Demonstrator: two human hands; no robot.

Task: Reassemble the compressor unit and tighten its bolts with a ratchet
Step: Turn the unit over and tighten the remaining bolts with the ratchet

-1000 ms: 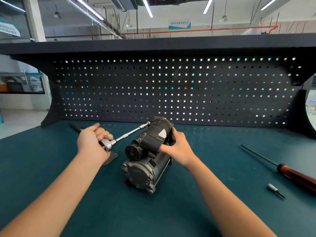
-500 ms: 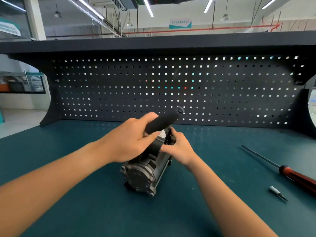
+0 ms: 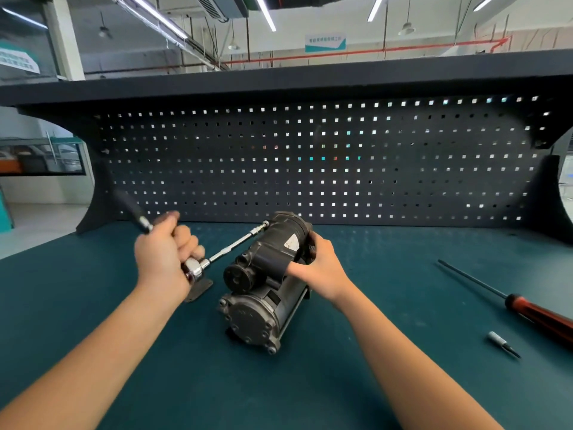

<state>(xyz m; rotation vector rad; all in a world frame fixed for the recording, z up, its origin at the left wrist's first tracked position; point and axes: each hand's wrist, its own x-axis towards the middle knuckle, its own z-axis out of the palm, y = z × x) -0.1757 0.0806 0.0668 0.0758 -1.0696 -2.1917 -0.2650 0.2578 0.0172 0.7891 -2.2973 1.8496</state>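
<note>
Left grip point(image 3: 167, 254) is clasping the ratchet point(image 3: 194, 269), its extension point(image 3: 235, 245) meeting the compressor point(image 3: 260, 305), which is lying on the worktop point(image 3: 310, 392) between both grips; right grip point(image 3: 322, 271) is wrapping its upper housing.

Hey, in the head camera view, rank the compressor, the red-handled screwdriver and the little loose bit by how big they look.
1. compressor: bulkiest by far.
2. red-handled screwdriver: long but thin, and its handle runs off the frame edge, so its full length is unseen.
3. loose bit: clearly smallest.
</note>
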